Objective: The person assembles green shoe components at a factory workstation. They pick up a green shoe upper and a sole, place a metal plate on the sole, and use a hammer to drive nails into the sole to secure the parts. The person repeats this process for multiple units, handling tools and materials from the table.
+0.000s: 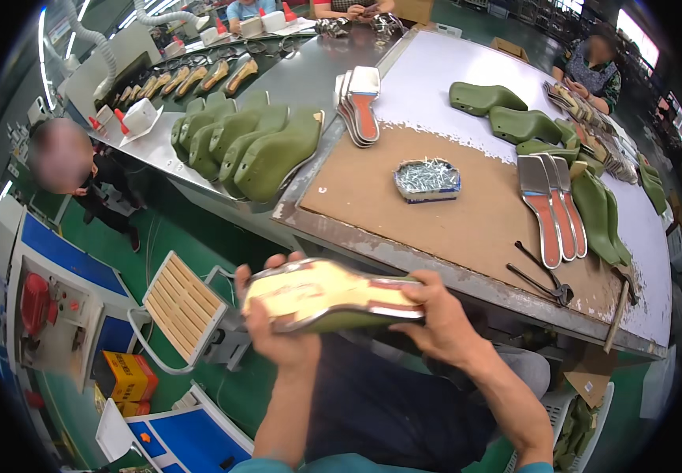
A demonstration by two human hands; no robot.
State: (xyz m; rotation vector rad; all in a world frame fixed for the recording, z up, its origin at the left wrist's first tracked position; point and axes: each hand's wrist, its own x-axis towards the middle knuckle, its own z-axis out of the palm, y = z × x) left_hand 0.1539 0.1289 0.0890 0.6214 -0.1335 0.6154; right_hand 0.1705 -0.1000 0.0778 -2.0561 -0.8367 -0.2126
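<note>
Lower centre of frame: green shoe last [333, 296] with pale insole on top, held over the lap, off the worktop [467, 229]. Left hand [274, 323] wrapped one end, right hand [435, 315] the other, fingers closed round it. Looked rigid, fairly light; ends grip best.

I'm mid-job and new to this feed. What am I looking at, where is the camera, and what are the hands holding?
There is no machine: this is one fisheye camera worn on a person's head, looking down. The left hand and right hand together hold a green shoe last with a pale insole, sole side up. Ahead is a workbench with a tin of nails, pincers, a hammer, insoles with red-brown heels and more green lasts. Other people work nearby.
</note>
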